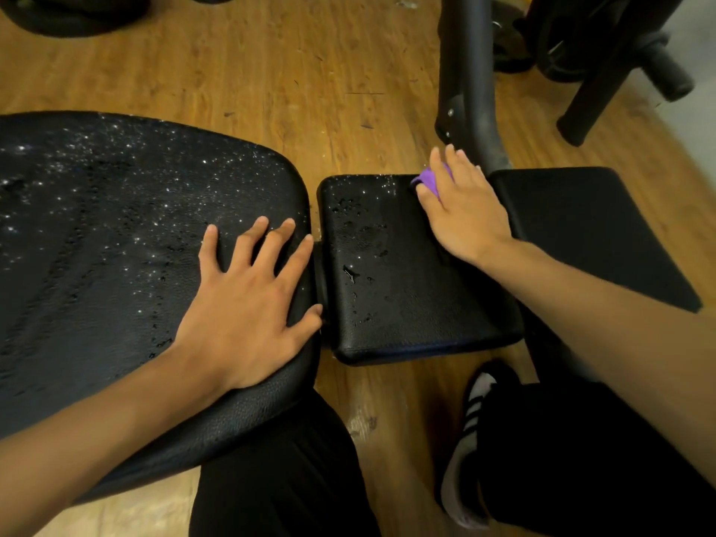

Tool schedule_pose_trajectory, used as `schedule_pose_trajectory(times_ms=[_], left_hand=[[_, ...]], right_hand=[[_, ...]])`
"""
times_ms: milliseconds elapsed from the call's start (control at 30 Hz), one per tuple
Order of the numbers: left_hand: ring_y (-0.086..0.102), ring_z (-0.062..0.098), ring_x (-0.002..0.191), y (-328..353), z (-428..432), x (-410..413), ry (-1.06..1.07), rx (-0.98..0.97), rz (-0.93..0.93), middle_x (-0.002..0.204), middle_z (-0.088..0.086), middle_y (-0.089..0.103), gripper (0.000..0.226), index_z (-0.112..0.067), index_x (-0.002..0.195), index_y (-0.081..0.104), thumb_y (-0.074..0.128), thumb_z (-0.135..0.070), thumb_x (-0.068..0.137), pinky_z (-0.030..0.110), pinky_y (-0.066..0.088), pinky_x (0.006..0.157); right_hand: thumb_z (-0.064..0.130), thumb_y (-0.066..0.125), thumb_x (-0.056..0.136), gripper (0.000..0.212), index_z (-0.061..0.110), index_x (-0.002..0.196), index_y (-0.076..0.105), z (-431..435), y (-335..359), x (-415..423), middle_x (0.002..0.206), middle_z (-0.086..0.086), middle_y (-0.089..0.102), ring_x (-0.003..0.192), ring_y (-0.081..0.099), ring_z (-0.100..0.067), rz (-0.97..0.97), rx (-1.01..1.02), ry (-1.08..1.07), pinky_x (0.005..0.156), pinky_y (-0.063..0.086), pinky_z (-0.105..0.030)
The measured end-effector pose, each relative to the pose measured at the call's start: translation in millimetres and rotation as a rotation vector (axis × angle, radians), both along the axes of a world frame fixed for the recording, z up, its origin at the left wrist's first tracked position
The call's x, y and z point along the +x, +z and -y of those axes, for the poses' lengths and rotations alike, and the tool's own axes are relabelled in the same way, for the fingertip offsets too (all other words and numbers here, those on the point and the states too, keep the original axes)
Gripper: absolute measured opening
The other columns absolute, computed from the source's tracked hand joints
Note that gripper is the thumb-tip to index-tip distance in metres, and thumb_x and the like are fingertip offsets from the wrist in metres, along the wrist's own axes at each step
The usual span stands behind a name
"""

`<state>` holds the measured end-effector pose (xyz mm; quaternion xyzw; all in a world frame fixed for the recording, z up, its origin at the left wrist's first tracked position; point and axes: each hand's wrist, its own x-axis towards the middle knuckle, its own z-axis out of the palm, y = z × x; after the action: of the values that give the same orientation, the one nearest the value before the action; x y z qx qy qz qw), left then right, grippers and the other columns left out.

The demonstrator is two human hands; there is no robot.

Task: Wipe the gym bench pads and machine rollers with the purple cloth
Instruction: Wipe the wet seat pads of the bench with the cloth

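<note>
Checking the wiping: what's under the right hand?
The purple cloth lies under the right hand, pressed on the small pad; only its edge shows, the rest is covered.

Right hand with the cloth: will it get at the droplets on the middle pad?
Probably yes: the right hand presses the purple cloth on that middle pad, nothing lying between it and the droplets.

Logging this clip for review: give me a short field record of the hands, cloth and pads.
left hand: flat on large pad, fingers spread
right hand: presses cloth on middle pad, far right corner
large pad: covered in droplets
middle pad: scattered droplets
right pad: no droplets visible
</note>
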<state>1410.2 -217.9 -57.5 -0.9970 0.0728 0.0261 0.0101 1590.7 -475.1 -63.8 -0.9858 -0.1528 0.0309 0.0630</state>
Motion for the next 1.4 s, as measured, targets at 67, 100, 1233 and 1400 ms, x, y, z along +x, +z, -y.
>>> schedule_pose_trajectory(times_ms=[67,100,1233,1400], left_hand=[[0.026,0.037,0.154,-1,2,-2,-0.005,0.006,-0.006,0.164,0.012,0.034,0.084,-0.017,0.16,0.037,0.029,-0.067,0.094,0.075,0.016,0.118],[0.026,0.037,0.154,-1,2,-2,-0.007,0.005,-0.009,0.164,0.012,0.034,0.084,-0.018,0.16,0.037,0.029,-0.068,0.093,0.075,0.016,0.118],[0.023,0.034,0.155,4,4,3,0.022,-0.026,-0.02,0.165,0.008,0.033,0.086,-0.021,0.161,0.035,0.028,-0.071,0.091,0.074,0.014,0.119],[0.02,0.033,0.156,5,4,4,0.028,-0.036,-0.004,0.166,0.007,0.03,0.086,-0.022,0.162,0.033,0.027,-0.071,0.091,0.073,0.011,0.12]], right_hand=[[0.045,0.02,0.11,0.065,0.008,0.163,0.012,8,-6,-41,0.17,-0.014,0.012,0.158,0.007,-0.026,0.075,-0.038,0.012,0.128,0.008,-0.04],[0.045,0.017,0.109,0.066,0.006,0.162,0.014,12,-7,-73,0.17,-0.016,0.015,0.158,0.01,-0.027,0.117,-0.065,0.023,0.129,0.013,-0.042],[0.056,0.022,0.105,0.065,0.023,0.161,0.027,-28,9,-106,0.168,-0.01,0.025,0.155,0.022,-0.024,0.124,-0.084,0.231,0.123,0.019,-0.041],[0.049,0.015,0.11,0.064,0.015,0.164,0.01,-66,3,-19,0.171,-0.011,0.013,0.158,0.007,-0.025,0.05,-0.059,0.205,0.129,0.005,-0.039]])
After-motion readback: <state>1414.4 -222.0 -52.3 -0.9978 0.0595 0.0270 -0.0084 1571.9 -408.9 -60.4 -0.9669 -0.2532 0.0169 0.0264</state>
